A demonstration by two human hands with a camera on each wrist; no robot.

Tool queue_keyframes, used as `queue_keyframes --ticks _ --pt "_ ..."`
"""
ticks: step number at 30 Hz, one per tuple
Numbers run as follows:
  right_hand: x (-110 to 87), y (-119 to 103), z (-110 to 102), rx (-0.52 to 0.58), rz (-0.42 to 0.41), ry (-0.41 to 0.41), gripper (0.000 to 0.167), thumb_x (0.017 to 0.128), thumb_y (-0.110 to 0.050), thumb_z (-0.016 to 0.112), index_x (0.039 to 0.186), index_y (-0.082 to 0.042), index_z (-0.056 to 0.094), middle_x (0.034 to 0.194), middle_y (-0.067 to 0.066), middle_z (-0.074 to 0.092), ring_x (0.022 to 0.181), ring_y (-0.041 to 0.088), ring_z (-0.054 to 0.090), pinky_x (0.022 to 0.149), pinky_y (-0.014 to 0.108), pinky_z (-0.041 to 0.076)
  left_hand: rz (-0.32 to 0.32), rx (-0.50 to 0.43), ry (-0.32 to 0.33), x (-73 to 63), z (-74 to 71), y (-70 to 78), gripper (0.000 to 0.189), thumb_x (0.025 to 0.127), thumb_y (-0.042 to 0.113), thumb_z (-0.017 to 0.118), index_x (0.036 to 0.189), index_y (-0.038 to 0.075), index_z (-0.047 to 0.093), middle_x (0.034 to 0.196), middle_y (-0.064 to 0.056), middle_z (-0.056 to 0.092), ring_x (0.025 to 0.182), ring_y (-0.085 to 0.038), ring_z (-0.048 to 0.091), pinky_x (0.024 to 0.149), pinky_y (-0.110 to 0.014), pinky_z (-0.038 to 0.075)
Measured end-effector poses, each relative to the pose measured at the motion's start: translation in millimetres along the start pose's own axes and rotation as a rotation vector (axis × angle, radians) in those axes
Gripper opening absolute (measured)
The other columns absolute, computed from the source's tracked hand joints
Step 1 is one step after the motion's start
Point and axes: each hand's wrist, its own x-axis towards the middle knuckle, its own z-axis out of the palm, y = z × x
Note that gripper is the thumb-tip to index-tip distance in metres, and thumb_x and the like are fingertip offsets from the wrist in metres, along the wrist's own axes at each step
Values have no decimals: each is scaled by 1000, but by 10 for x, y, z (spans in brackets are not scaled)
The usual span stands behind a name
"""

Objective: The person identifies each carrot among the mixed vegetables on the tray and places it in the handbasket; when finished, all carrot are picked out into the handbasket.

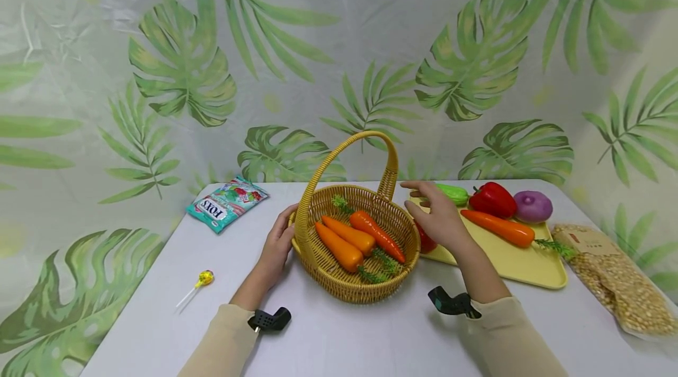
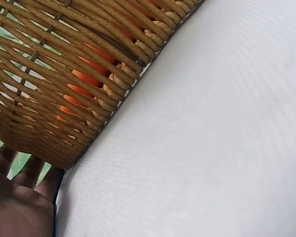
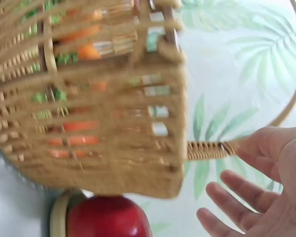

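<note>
A wicker basket (image 1: 354, 292) with a tall arched handle stands in the middle of the table, holding three orange carrots (image 1: 377, 234) with green tops. My left hand (image 1: 276, 247) touches the basket's left side, its fingers lying along the outer wall; the left wrist view shows these fingers (image 2: 27, 175) partly hidden behind the weave. Off the basket's right side, my right hand (image 1: 442, 218) is raised with its fingers spread and nothing in them. In the right wrist view, that hand (image 3: 266, 182) appears near the foot of the handle (image 3: 209, 150).
On the right lies a yellow tray (image 1: 489, 256) with a carrot (image 1: 498, 228), red pepper (image 1: 494, 199), purple onion (image 1: 532, 206), green vegetable (image 1: 452, 193) and round red item (image 1: 425, 240). Beyond is a bag of kernels (image 1: 614, 277). A candy bag (image 1: 226, 203) and lollipop (image 1: 205, 277) lie left.
</note>
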Motion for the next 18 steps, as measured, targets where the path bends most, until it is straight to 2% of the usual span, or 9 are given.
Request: queue_keyframes --ticks 6,13,18 --pt "-4 96 -102 0 20 1 44 99 -13 58 143 -9 51 139 19 50 126 40 53 105 59 45 0 -2 2 3 2 -5 43 107 22 38 150 28 38 158 4 37 143 -15 35 106 -16 38" --pt "-13 221 -217 -37 44 -18 48 100 -16 58 146 -7 46 146 22 45 130 42 50 106 59 43 3 1 2 14 -6 -34 45 107 22 38 151 27 37 159 2 36 141 -16 36 107 -21 39" --pt "-36 302 -308 -74 71 -48 53 100 -20 58 149 -6 42 150 24 41 132 45 46 107 62 40 9 0 1 14 -9 -34 45 106 22 38 151 27 37 159 2 36 142 -16 36 106 -19 39"
